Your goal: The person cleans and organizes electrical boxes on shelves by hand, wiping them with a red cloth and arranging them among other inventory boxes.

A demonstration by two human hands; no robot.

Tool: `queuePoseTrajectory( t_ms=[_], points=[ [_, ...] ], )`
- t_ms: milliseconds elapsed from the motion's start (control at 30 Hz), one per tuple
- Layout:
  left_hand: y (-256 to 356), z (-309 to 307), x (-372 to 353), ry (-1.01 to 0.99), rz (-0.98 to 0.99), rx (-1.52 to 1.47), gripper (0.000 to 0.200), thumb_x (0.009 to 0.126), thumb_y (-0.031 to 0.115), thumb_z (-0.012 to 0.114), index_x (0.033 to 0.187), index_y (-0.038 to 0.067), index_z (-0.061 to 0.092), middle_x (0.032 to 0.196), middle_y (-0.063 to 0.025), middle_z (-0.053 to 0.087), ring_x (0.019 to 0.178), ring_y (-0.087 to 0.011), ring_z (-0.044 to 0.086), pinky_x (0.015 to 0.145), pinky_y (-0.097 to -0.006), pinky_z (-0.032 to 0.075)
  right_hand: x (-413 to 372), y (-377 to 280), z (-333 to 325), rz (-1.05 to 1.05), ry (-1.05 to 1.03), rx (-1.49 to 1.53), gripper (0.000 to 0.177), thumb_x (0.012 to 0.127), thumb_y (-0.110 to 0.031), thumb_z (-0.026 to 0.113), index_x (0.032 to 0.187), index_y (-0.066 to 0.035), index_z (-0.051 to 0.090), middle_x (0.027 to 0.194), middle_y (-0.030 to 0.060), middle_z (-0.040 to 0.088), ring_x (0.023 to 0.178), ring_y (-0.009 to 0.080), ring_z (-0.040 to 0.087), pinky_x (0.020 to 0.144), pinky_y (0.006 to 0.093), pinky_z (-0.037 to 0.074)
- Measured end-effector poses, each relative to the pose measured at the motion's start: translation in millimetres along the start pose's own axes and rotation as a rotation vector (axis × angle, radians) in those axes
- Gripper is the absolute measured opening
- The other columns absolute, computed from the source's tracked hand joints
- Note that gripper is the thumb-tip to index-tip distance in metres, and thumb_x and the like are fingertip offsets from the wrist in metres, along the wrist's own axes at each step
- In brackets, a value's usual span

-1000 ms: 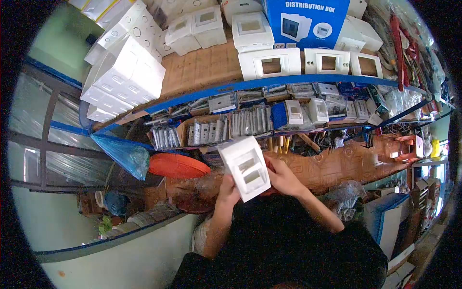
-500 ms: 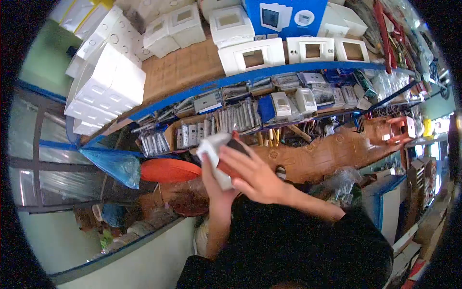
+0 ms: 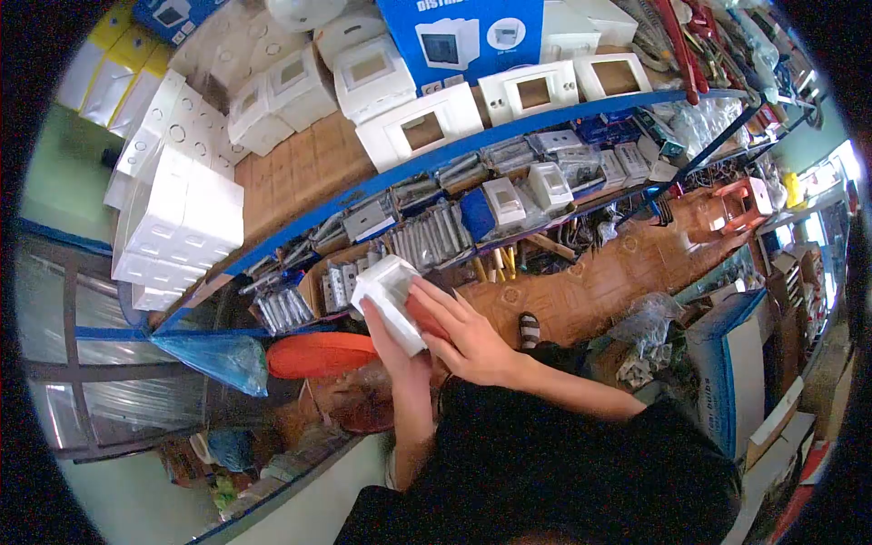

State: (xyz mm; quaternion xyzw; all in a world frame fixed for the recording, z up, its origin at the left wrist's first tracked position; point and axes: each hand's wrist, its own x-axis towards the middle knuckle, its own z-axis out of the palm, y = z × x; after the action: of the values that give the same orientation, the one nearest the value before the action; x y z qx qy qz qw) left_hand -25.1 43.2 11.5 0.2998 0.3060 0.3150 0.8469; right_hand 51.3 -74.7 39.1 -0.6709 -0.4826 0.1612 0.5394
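Observation:
My left hand [image 3: 397, 350] grips a white plastic box [image 3: 386, 296] from below, holding it edge-on in front of the lower shelf. My right hand [image 3: 463, 331] lies flat against the box's right side and presses a red cloth [image 3: 424, 320] onto it. Only a strip of the cloth shows between my fingers and the box.
A blue-edged shelf [image 3: 454, 159] above carries white boxes [image 3: 177, 227], white frames [image 3: 420, 127] and a blue distribution box carton [image 3: 459, 36]. The lower shelf holds several packed switches [image 3: 427, 241]. An orange lid [image 3: 318, 354] and a blue plastic bag [image 3: 213, 359] sit lower left.
One second ago both hands held the white box face-up. I have since turned it edge-on and laid my right hand with the red cloth against it. The view has tilted.

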Motion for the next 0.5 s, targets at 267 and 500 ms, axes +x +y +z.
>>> queuePoseTrajectory(
  t_ms=[267, 500],
  points=[
    [-101, -110, 130, -0.247, 0.215, 0.348, 0.059, 0.1, 0.053, 0.052, 0.14, 0.009, 0.051, 0.129, -0.0104, 0.062, 0.116, -0.0275, 0.062, 0.095, -0.0432, 0.053, -83, 98, -35, 0.64, 0.173, 0.533, 0.048, 0.106, -0.024, 0.048, 0.147, 0.0, 0.043, 0.135, 0.0146, 0.059, 0.125, 0.023, 0.055, 0.107, 0.0343, 0.042],
    [-157, -149, 300, -0.004, -0.314, 0.698, 0.107, 0.079, 0.076, 0.064, 0.155, 0.008, 0.03, 0.152, -0.0147, 0.042, 0.136, -0.0342, 0.044, 0.106, -0.0581, 0.038, -159, 114, -84, 0.828, 0.595, 0.339, 0.047, 0.106, -0.025, 0.048, 0.145, 0.001, 0.046, 0.13, 0.0108, 0.061, 0.118, 0.0184, 0.056, 0.103, 0.0313, 0.042]
  ],
)
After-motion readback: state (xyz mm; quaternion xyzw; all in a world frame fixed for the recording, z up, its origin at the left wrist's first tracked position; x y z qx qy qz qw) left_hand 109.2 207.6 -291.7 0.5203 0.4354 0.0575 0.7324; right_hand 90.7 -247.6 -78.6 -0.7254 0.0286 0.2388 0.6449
